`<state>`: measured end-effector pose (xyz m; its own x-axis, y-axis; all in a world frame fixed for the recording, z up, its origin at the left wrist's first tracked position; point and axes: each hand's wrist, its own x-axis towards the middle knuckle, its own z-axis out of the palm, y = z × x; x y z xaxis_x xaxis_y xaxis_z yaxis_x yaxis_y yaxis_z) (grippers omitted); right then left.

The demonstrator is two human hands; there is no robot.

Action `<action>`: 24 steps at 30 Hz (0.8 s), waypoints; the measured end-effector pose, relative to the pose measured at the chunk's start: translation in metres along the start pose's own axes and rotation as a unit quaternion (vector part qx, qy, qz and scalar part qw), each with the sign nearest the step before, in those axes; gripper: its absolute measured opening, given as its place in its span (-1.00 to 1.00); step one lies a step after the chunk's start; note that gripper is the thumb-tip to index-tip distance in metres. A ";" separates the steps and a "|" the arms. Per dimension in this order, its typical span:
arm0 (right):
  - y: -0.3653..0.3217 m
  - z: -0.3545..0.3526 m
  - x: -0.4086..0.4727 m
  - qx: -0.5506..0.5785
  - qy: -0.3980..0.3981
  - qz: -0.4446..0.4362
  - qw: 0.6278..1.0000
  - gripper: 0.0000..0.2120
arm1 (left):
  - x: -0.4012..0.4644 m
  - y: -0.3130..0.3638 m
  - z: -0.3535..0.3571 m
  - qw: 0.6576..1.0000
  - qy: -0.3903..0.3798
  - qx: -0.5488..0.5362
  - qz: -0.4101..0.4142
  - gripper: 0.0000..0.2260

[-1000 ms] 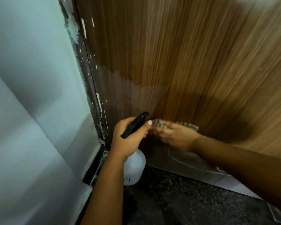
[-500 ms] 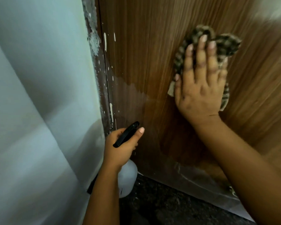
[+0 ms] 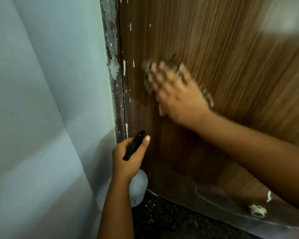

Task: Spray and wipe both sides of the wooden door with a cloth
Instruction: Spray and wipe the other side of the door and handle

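Observation:
The wooden door [image 3: 223, 49] fills the right half of the view, brown with vertical grain and white paint flecks near its left edge. My right hand [image 3: 178, 95] presses a checked cloth [image 3: 208, 99] flat against the door, blurred by motion; most of the cloth is hidden under the palm. Lower down, my left hand [image 3: 128, 163] grips a spray bottle [image 3: 138, 188] by its black trigger head, with the white body hanging below the fist, close to the door's left edge.
A pale wall [image 3: 41, 100] stands at the left, meeting a paint-stained door frame [image 3: 112, 66]. Dark speckled floor [image 3: 171, 223] lies below. A clear plastic film covers the door's bottom strip [image 3: 231, 204].
My right hand with the cloth swept from low on the door up to the upper right, then left and down toward the door's edge. The left hand and bottle stayed roughly in place.

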<state>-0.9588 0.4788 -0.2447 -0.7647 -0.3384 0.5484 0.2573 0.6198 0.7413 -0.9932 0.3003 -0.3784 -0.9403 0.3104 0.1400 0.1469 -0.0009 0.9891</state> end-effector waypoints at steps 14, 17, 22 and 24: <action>-0.019 0.001 0.040 0.018 0.067 0.174 0.982 -0.43 | 0.007 0.002 -0.030 0.997 0.059 -0.050 0.026 -0.54; -0.076 0.036 0.008 0.014 -0.011 -0.117 0.993 -0.46 | 0.011 -0.003 -0.037 0.994 0.076 -0.082 0.005 -0.47; -0.125 0.048 -0.045 0.027 -0.265 -0.446 0.855 -0.55 | 0.013 -0.006 -0.045 0.999 0.041 -0.020 0.022 -0.54; -0.116 0.041 -0.026 0.048 -0.263 -0.419 0.868 -0.60 | 0.013 -0.006 -0.048 0.997 0.054 -0.047 0.018 -0.48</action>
<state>-0.9930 0.4450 -0.3604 -0.8300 -0.3437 -0.4392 -0.5503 0.3772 0.7449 -1.0214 0.2585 -0.3801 -0.9635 0.2035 0.1741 0.1561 -0.1014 0.9825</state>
